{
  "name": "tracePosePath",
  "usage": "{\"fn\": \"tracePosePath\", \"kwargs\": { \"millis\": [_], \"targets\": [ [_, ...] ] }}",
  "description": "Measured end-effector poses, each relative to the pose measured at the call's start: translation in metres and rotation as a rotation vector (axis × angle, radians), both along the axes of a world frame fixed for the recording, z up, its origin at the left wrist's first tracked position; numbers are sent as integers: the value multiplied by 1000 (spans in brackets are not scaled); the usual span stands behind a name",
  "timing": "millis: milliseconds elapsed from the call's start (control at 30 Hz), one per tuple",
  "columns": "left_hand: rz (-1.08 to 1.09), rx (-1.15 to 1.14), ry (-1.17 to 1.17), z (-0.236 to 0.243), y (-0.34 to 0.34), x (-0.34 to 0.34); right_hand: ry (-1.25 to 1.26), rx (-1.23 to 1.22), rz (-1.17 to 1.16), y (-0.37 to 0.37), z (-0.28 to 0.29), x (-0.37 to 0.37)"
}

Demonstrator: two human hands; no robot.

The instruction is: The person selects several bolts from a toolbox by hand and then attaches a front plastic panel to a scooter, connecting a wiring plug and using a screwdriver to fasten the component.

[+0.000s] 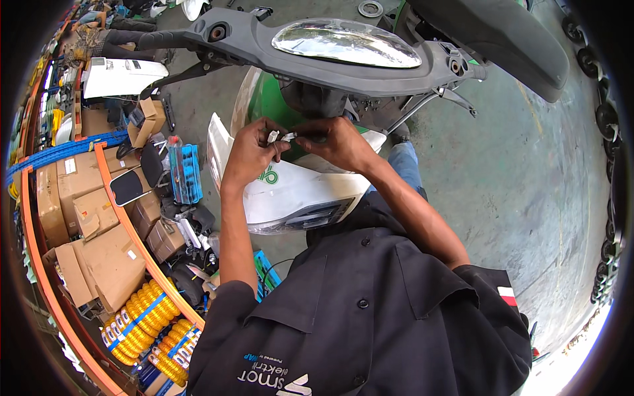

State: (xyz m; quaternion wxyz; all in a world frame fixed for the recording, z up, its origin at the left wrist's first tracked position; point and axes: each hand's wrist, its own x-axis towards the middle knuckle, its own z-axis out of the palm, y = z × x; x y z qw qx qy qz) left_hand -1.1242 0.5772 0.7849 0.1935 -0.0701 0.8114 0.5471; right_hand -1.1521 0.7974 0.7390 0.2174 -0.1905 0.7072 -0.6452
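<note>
My left hand (249, 153) is closed, with a small white plug-like connector (273, 136) pinched between its fingertips. Facing it, my right hand (338, 143) pinches a second small whitish piece (288, 136), partly covered by the fingers. The two pieces are close together; whether they touch I cannot tell. Both hands are over the white and green front panel (297, 191) of a scooter. Just beyond them is the scooter's dark grey handlebar cover (244, 43) with its clear headlight (347, 43). Any wires behind the pieces are hidden.
To the left, an orange-framed rack (111, 173) holds cardboard boxes (109, 264) and yellow coiled springs (142, 320). A blue organizer box (186, 173) stands beside it. The scooter's black seat (508, 39) juts out at the upper right. Tyres (604, 119) line the far right.
</note>
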Motion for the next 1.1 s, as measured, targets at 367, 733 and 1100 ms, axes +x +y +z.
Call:
{"fn": "tracePosePath", "kwargs": {
  "millis": [367,733,1100],
  "targets": [
    [-144,-65,-68,4,3,-13,221,54,348,12,2,-30],
    [-47,-32,-50,4,11,-13,69,-73,266,1,-14,-26],
    [-109,-50,-81,7,3,-13,-21,-67,358,17,0,-27]
  ]
}}
